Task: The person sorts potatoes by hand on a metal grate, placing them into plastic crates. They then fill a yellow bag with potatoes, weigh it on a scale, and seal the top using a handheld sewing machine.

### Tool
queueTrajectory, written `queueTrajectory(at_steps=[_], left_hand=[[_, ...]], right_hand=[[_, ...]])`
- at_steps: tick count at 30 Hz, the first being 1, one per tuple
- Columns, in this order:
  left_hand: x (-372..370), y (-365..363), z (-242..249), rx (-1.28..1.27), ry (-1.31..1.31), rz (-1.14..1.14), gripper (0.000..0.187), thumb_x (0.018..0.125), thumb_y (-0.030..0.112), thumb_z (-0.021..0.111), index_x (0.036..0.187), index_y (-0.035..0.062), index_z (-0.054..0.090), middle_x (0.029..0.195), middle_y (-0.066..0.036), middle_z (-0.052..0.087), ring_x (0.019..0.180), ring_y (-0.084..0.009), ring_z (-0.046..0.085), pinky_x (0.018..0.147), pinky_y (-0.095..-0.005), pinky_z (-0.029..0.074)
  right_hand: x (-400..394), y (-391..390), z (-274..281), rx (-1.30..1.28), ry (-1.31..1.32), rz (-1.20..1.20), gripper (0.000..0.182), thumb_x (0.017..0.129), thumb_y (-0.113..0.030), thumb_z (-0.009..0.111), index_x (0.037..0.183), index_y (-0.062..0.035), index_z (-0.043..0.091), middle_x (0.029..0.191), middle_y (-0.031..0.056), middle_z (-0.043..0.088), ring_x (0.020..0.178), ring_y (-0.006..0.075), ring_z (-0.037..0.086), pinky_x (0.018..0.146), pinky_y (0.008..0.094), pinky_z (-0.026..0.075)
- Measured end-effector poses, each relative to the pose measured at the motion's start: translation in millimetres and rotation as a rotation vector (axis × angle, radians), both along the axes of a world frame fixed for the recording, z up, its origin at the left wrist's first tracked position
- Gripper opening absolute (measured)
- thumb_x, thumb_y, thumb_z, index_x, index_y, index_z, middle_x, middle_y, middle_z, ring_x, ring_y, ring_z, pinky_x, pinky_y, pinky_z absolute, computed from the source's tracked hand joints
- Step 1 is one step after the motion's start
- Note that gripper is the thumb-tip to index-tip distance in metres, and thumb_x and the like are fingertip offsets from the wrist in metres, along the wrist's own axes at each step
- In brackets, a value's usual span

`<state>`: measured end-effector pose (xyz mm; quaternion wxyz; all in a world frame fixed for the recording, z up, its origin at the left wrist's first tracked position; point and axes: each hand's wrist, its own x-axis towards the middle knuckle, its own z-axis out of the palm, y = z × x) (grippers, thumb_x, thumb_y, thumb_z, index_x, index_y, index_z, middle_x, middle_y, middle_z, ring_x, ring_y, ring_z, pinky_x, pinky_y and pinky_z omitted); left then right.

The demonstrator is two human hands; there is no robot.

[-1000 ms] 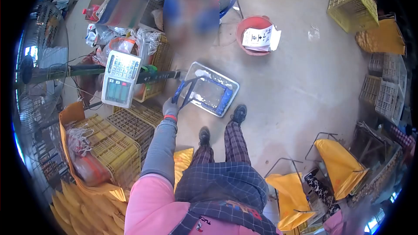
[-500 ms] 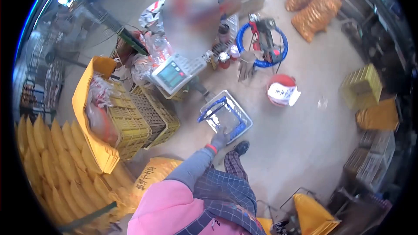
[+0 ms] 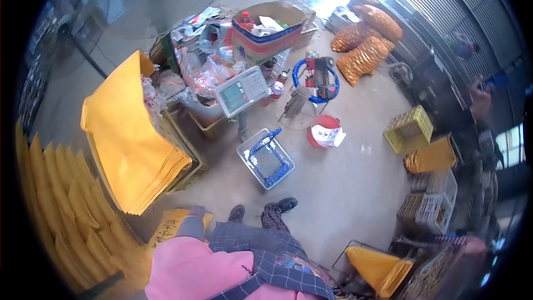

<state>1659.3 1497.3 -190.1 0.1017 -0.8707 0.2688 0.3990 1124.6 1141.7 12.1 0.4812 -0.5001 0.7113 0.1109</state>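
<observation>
My left hand [image 3: 197, 210], in a grey sleeve below pink clothing, is low at the left beside a yellow sack [image 3: 166, 226] with black writing. It overlaps the sack's upper edge, and its fingers are too blurred to read. My right hand is outside the view. On the floor ahead, a pale rectangular tray-like platform [image 3: 257, 173] has a blue-wrapped frame [image 3: 276, 175] on it. The scale display [image 3: 242, 92] stands behind it on a post.
Stacked filled yellow sacks [image 3: 72, 211] line the left. Folded yellow bags [image 3: 130, 144] drape over crates. Beyond are a cardboard box [image 3: 266, 39], a red bucket [image 3: 325, 130] and a blue-ringed stand [image 3: 316, 80]. Filled net sacks [image 3: 366, 58] and a yellow crate [image 3: 409, 129] are at the right.
My left hand has left the platform and moved left to the yellow sack. My view has turned, bringing both feet and more of the right side into sight.
</observation>
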Motion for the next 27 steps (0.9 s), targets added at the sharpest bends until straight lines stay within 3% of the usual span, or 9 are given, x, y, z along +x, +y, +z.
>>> queueTrajectory(at_steps=[5,7,8,9,10,13,20,25,27], left_hand=[[42.2,46.2,19.9,-0.031,0.026,0.392,0.027,0.092,0.02,0.054,0.11,0.0063,0.069,0.114,-0.018,0.068,0.108,-0.0317,0.065,0.093,-0.045,0.051],[42.6,23.2,41.1,-0.051,-0.091,-0.11,0.029,0.093,0.023,0.053,0.11,0.0037,0.066,0.116,-0.019,0.067,0.108,-0.0316,0.065,0.092,-0.0464,0.051],[42.2,6.2,21.5,-0.308,-0.194,0.398,0.041,0.097,0.042,0.045,0.091,0.0081,0.068,0.085,-0.016,0.068,0.073,-0.0316,0.066,0.062,-0.0502,0.051],[41.0,-14.6,22.1,-0.379,0.057,0.097,0.03,0.094,0.032,0.056,0.106,0.0055,0.064,0.101,-0.015,0.069,0.093,-0.0284,0.068,0.075,-0.0466,0.054],[37.3,-54.9,19.7,-0.171,0.314,0.691,0.03,0.098,0.034,0.053,0.106,0.0056,0.06,0.093,-0.011,0.068,0.077,-0.0265,0.067,0.062,-0.047,0.052],[-1.2,-159.5,20.8,-0.257,0.729,0.821,0.034,0.098,0.039,0.051,0.102,0.0064,0.059,0.082,-0.01,0.066,0.067,-0.0257,0.062,0.054,-0.0466,0.049],[-88.6,-447.1,17.0,-0.371,0.673,-0.415,0.039,0.096,0.032,0.053,0.124,0.0047,0.053,0.097,-0.013,0.067,0.085,-0.0237,0.065,0.068,-0.0401,0.053],[-209.5,-629.7,74.7,-0.464,0.549,-0.669,0.036,0.095,0.026,0.053,0.123,0.0045,0.053,0.092,-0.01,0.064,0.075,-0.0201,0.061,0.059,-0.0338,0.049],[-258.3,-688.9,87.6,-0.322,0.904,0.312,0.036,0.093,0.026,0.056,0.122,0.0056,0.054,0.085,-0.005,0.06,0.066,-0.0168,0.056,0.053,-0.0309,0.044]], right_hand=[[-51.5,72.2,-21.1,0.064,0.037,-0.053,0.035,0.091,-0.039,0.054,0.087,-0.0094,0.071,0.091,0.0107,0.07,0.087,0.0222,0.066,0.081,0.0379,0.049],[-72.6,105.4,-44.8,0.086,0.039,-0.082,0.035,0.091,-0.039,0.054,0.086,-0.0093,0.071,0.09,0.0108,0.07,0.086,0.0223,0.066,0.08,0.038,0.05],[-82.1,120.9,-58.3,0.091,0.037,-0.088,0.035,0.091,-0.039,0.054,0.085,-0.0093,0.072,0.09,0.0108,0.071,0.085,0.0223,0.067,0.08,0.038,0.05],[-90.8,133.9,-77.9,0.084,0.033,-0.074,0.035,0.091,-0.039,0.055,0.085,-0.0093,0.072,0.089,0.0108,0.071,0.085,0.0223,0.067,0.08,0.038,0.05],[-99.7,135.3,-98.2,0.066,0.045,-0.023,0.036,0.091,-0.04,0.055,0.084,-0.0092,0.072,0.089,0.0108,0.071,0.084,0.0224,0.067,0.079,0.038,0.05],[-108.5,114.7,-131.5,0.021,0.148,0.065,0.036,0.089,-0.041,0.054,0.086,-0.0106,0.073,0.091,0.0116,0.072,0.086,0.0248,0.068,0.083,0.0413,0.05],[-167.0,58.3,-110.9,-0.193,0.146,-0.58,0.033,0.083,-0.034,0.055,0.091,-0.0102,0.075,0.095,0.0113,0.073,0.091,0.0285,0.069,0.085,0.0378,0.051],[-234.4,27.9,-120.5,-0.089,0.098,-0.546,0.033,0.082,-0.034,0.058,0.089,-0.0078,0.076,0.083,0.0096,0.074,0.081,0.0252,0.07,0.08,0.0372,0.053],[-245.8,-0.7,-109.1,0.15,0.094,-0.587,0.042,0.086,-0.036,0.046,0.106,-0.01,0.073,0.116,0.0144,0.067,0.11,0.0318,0.063,0.098,0.0414,0.046]])
